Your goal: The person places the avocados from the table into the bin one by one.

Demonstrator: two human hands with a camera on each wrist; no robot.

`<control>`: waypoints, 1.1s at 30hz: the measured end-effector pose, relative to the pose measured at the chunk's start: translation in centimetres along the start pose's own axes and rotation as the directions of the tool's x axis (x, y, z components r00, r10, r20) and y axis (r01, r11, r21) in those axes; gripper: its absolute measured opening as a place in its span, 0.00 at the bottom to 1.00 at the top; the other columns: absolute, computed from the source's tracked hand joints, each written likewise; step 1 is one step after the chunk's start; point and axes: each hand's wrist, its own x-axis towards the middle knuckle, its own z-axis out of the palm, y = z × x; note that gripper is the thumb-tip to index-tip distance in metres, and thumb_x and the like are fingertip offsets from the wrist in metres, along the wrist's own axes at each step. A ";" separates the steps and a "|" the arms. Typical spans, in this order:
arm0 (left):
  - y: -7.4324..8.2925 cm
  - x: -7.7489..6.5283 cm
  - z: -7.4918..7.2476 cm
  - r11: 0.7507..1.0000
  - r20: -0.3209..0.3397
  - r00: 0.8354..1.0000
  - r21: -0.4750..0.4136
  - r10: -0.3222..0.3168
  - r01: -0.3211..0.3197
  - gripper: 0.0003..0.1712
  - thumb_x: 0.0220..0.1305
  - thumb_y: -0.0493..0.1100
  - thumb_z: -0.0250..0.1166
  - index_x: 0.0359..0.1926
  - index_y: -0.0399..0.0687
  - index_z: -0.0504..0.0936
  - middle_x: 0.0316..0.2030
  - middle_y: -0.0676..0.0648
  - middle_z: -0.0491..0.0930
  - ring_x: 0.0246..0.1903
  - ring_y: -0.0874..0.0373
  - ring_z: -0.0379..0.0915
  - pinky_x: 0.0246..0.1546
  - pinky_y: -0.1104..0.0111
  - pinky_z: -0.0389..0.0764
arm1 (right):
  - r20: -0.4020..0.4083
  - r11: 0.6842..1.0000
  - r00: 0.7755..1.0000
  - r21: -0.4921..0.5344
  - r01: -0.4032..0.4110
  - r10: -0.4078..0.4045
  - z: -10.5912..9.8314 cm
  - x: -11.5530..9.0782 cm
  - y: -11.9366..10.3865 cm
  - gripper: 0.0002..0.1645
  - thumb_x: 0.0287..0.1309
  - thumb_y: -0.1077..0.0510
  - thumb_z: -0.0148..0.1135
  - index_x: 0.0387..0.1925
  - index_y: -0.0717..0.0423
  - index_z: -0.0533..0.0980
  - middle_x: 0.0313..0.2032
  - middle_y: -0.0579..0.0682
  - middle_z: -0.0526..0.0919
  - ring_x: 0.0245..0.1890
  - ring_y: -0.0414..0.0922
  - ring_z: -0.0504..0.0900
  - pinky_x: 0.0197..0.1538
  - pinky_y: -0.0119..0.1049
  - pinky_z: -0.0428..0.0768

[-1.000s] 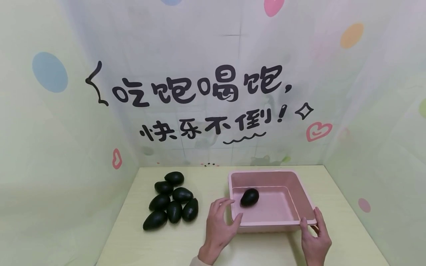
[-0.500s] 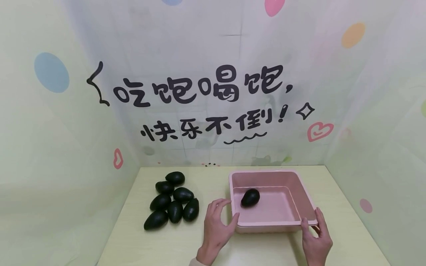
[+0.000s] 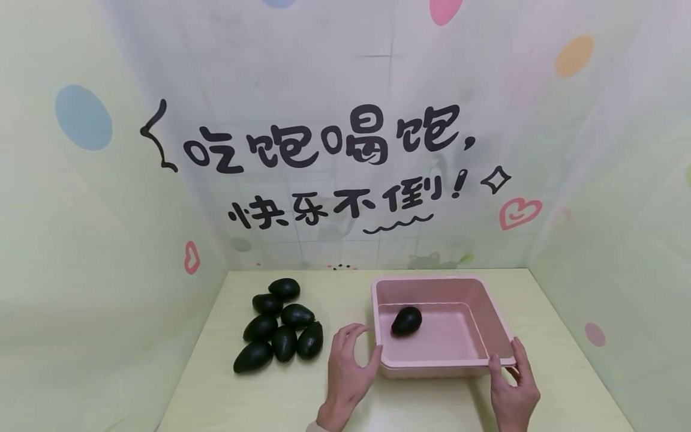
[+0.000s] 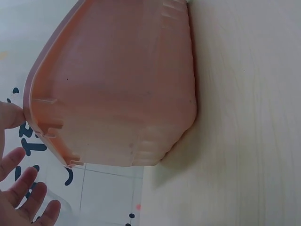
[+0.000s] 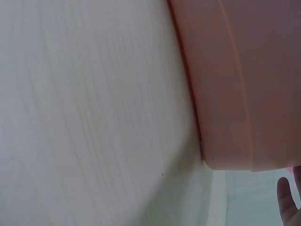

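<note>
Little seems done: one dark fruit (image 3: 406, 321) sits inside the pink bin (image 3: 439, 363) at lower right, and seven dark fruits (image 3: 284, 344) lie on the tabletop (image 3: 432, 408) at lower left. At bottom centre the left hand (image 3: 348, 372) is spread, only its thumb touching the rim; at lower right the right hand (image 3: 514, 390) pinches the bin's near corner.
</note>
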 end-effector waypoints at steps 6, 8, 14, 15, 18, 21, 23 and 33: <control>-0.5 -0.3 0.0 1.000 -0.007 1.000 0.008 -0.019 0.019 0.23 0.54 0.45 0.80 0.52 0.52 0.88 0.52 0.52 0.84 0.54 0.54 0.80 0.53 0.58 0.84 | 0.001 1.000 1.000 0.014 0.011 -0.011 -0.1 0.0 -1.0 0.32 0.56 0.78 0.65 0.65 0.71 0.78 0.67 0.57 0.83 0.54 0.19 0.80 0.52 0.11 0.76; -0.6 -0.4 -0.1 1.000 -0.007 1.000 0.007 -0.028 0.028 0.23 0.54 0.44 0.81 0.53 0.52 0.88 0.52 0.52 0.84 0.54 0.54 0.80 0.53 0.57 0.84 | 0.004 1.000 1.000 0.019 0.013 -0.013 -0.1 0.0 -1.1 0.32 0.56 0.78 0.65 0.65 0.71 0.78 0.67 0.56 0.82 0.54 0.19 0.80 0.52 0.11 0.76; -0.8 -0.5 -0.5 0.999 0.005 0.999 -0.006 -0.053 0.054 0.23 0.54 0.45 0.81 0.53 0.53 0.88 0.52 0.52 0.84 0.54 0.55 0.81 0.53 0.56 0.84 | 0.008 0.999 1.000 0.032 0.017 -0.017 -0.2 0.0 -1.6 0.31 0.56 0.78 0.65 0.64 0.72 0.78 0.67 0.55 0.82 0.55 0.19 0.80 0.52 0.12 0.77; -0.9 -0.5 -0.5 0.998 0.006 0.998 -0.007 -0.056 0.056 0.23 0.54 0.45 0.81 0.53 0.53 0.88 0.52 0.52 0.85 0.54 0.54 0.81 0.53 0.56 0.84 | 0.008 0.999 1.000 0.032 0.018 -0.018 -0.2 0.0 -1.7 0.31 0.56 0.78 0.65 0.64 0.72 0.78 0.67 0.55 0.82 0.55 0.19 0.80 0.52 0.12 0.77; -1.2 -0.5 -0.6 0.998 0.004 0.998 -0.001 -0.065 0.065 0.24 0.54 0.45 0.81 0.53 0.53 0.88 0.53 0.52 0.85 0.55 0.54 0.80 0.54 0.56 0.84 | 0.010 0.999 1.000 0.032 0.022 -0.022 -0.2 0.0 -1.8 0.31 0.57 0.78 0.65 0.64 0.72 0.78 0.67 0.57 0.82 0.54 0.19 0.80 0.53 0.12 0.77; -1.6 -0.6 -0.6 0.997 -0.002 0.997 0.005 -0.071 0.071 0.24 0.54 0.45 0.82 0.53 0.52 0.88 0.53 0.52 0.85 0.55 0.54 0.81 0.54 0.55 0.84 | 0.014 0.999 1.000 0.028 0.018 -0.018 -0.1 0.0 -1.8 0.31 0.57 0.78 0.65 0.64 0.72 0.78 0.68 0.56 0.82 0.54 0.19 0.80 0.53 0.12 0.76; -1.8 -0.6 -0.7 0.997 -0.005 0.997 0.007 -0.075 0.075 0.24 0.53 0.44 0.82 0.52 0.52 0.88 0.52 0.51 0.85 0.55 0.53 0.81 0.54 0.55 0.84 | 0.015 1.000 1.000 0.026 0.012 -0.013 -0.1 0.0 -1.8 0.31 0.57 0.78 0.65 0.65 0.72 0.78 0.68 0.53 0.82 0.53 0.19 0.80 0.53 0.12 0.76; -2.3 -0.6 -1.1 0.995 -0.006 0.995 0.006 -0.100 0.100 0.23 0.53 0.43 0.81 0.52 0.51 0.88 0.52 0.50 0.85 0.54 0.52 0.81 0.52 0.54 0.84 | 0.009 0.999 1.000 0.033 0.010 -0.010 -0.1 0.0 -1.9 0.31 0.57 0.79 0.65 0.65 0.72 0.78 0.67 0.46 0.82 0.52 0.19 0.81 0.52 0.12 0.77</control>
